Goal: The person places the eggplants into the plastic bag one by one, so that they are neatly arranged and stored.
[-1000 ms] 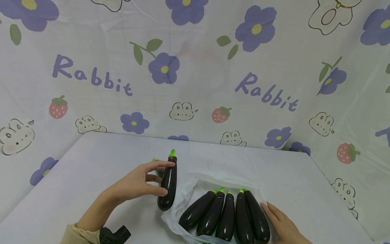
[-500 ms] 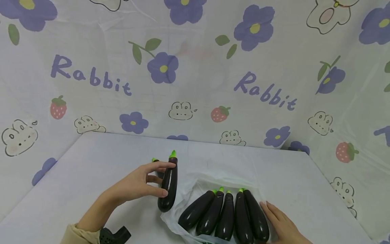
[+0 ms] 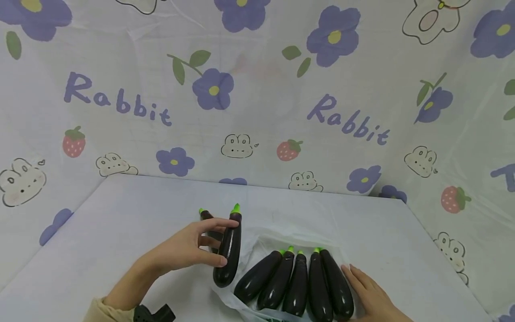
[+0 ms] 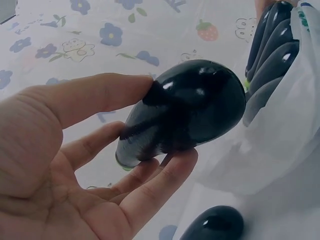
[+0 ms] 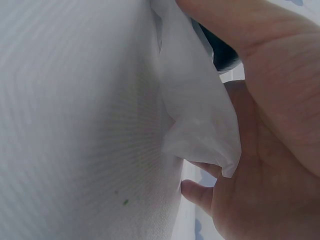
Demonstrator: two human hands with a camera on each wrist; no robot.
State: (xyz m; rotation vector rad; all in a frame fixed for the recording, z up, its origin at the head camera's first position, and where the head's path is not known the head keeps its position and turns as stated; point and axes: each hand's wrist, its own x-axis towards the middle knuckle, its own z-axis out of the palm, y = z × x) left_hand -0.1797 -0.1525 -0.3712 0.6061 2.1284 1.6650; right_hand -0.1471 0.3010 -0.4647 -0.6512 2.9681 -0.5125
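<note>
My left hand (image 3: 181, 248) holds an eggplant (image 3: 229, 255) between thumb and fingertips, its green stem end tilted up and away. The left wrist view shows the rounded end of this held eggplant (image 4: 200, 105). Partly behind the hand lies another eggplant (image 3: 205, 214) on the table. Several eggplants (image 3: 296, 286) lie side by side in the open white plastic bag (image 3: 257, 250). My right hand (image 3: 374, 293) rests along the bag's right side with its fingers rather straight. In the right wrist view a fold of the bag (image 5: 200, 115) lies against the palm; the thumb's tip is out of frame.
A white table (image 3: 120, 214) spreads beneath the bag. Behind and at both sides hangs a cloth (image 3: 261, 98) printed with purple flowers, rabbits and strawberries. A black wrist device (image 3: 154, 313) sits on the left wrist below a beige sleeve.
My left hand has moved slightly right and nearer with the eggplant, toward the bag. More of the eggplant behind it now shows. The right hand stays at the bag's side.
</note>
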